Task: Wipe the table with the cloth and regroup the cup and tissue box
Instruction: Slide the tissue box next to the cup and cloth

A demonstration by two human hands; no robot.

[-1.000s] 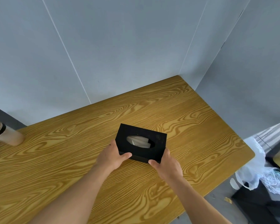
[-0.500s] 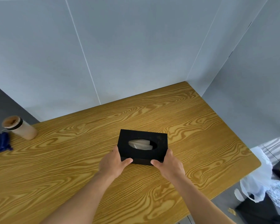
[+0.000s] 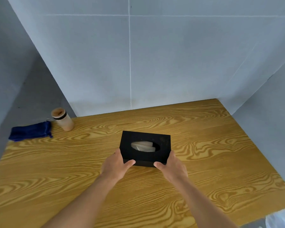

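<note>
Two jobs make up this task, and neither reads as finished from where you stand. Your table (image 3: 204, 162) shows bare wood grain with no visible spill or smear, so you cannot tell whether it is wiped. Your box (image 3: 146, 148) sits near the table's middle, well apart from the cup (image 3: 62, 119) and the cloth (image 3: 30, 131), which lie close together at about ten o'clock from the box, by the far left corner. I judge the regrouping as still open: box and cup are not yet side by side. The cloth lies folded and untouched by either hand.

Your left hand (image 3: 116, 165) clasps the box's near left corner, thumb along the front edge, fingers wrapped round the side and mostly hidden. Your right hand (image 3: 172, 167) mirrors it at the near right corner. Both are closed snugly on the box; whether it is lifted or resting on the wood, you cannot tell.
</note>
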